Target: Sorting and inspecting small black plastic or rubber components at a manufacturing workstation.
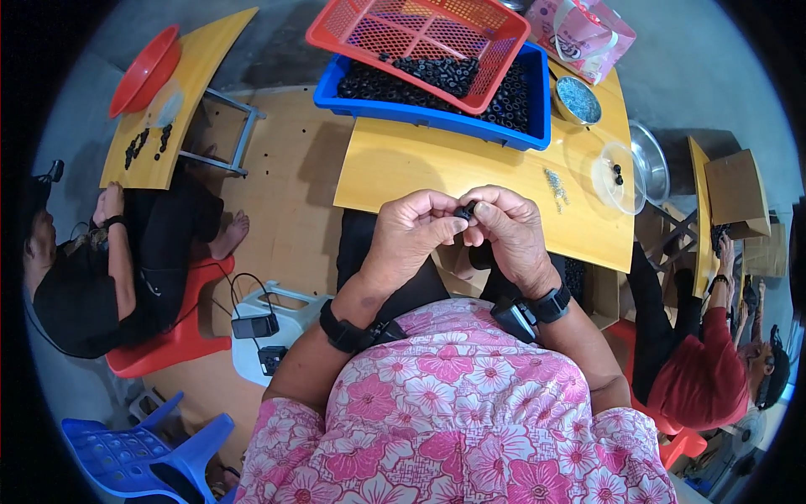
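Observation:
A small black ring-shaped part is pinched between the fingertips of my left hand and my right hand. Both hands are closed on it, just off the near edge of the yellow table. Fingers cover much of the part. Beyond my hands, a blue tray holds many black ring-shaped parts. Resting across it at a tilt is a red mesh basket with more of them. To my right, a small scatter of clear pieces lies on the table, near a round transparent dish with black parts.
A metal bowl of small clear bluish pieces and a pink bag stand at the far right. A wide steel basin sits beyond the table's right edge. People sit at tables on both sides. A white stool is at my left.

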The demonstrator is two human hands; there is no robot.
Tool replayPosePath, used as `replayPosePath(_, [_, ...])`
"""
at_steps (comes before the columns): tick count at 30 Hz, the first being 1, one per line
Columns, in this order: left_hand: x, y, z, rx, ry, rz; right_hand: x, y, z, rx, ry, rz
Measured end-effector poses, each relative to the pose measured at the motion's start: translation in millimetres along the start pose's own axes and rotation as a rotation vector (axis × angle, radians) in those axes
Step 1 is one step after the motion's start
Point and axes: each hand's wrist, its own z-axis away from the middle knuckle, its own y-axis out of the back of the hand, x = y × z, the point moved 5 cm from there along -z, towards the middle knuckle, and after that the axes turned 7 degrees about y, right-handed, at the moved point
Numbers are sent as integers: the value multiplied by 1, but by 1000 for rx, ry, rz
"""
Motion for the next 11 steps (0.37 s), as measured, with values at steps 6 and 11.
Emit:
replayPosePath(6, [0,-2,-3,-7,1,-4,0,3,-1,20,-2,-66])
replayPosePath(11, [2,-4,-5,-8,15,-18,0,8,-3,-6,10,9])
